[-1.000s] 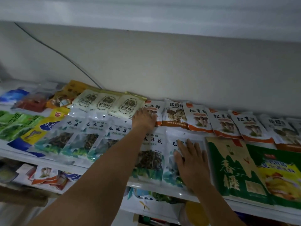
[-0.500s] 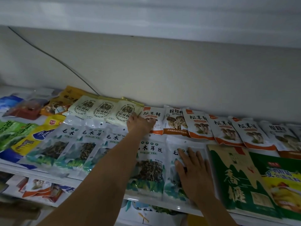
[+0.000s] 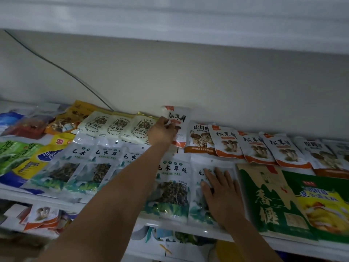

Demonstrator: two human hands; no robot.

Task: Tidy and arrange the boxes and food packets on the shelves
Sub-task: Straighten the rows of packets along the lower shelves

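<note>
The left hand [image 3: 162,132] pinches 1 white-and-orange mushroom packet [image 3: 177,120] by its side, holding it upright against the back wall [image 3: 207,82]. In the back row, 3 cream packets [image 3: 119,127] lie to its left and 3 matching orange packets [image 3: 253,148] further right, with a narrow gap below it. The right hand [image 3: 221,191] presses flat, fingers spread, on 1 of 5 wood-ear packets [image 3: 171,186], whose lower ends overhang the shelf edge [image 3: 198,232].

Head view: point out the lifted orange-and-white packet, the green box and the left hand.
lifted orange-and-white packet [image 3: 179,116], head view, its upper printed face.
green box [image 3: 264,197], head view, its printed top face.
left hand [image 3: 162,132], head view, back of the hand.
</note>
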